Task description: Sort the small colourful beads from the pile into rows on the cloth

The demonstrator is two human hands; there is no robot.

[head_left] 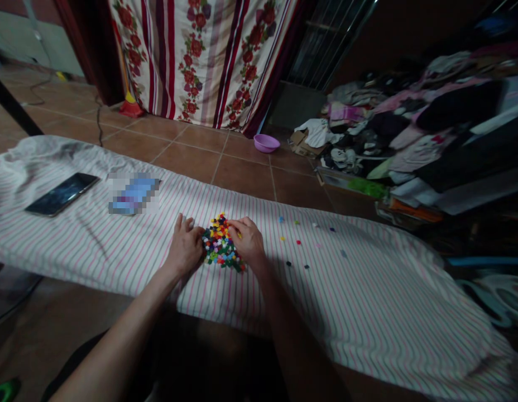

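Working at a heap of small multicoloured blocks (219, 244) on a striped cloth (368, 301). Holding the left hand (186, 244) against the heap's left edge, with fingers half open and loosely parted, gripping nothing that shows. Poising the right hand (248, 240) over the heap's right side, with thumb and forefinger almost together; too small to tell whether pinching a block. To the right, well apart from the heap: a red block (298, 242), a yellow block (282, 238), a black block (288, 263) and several more. To the left: a dark-screened phone (63, 194) and a pixelated blue object (135, 194).
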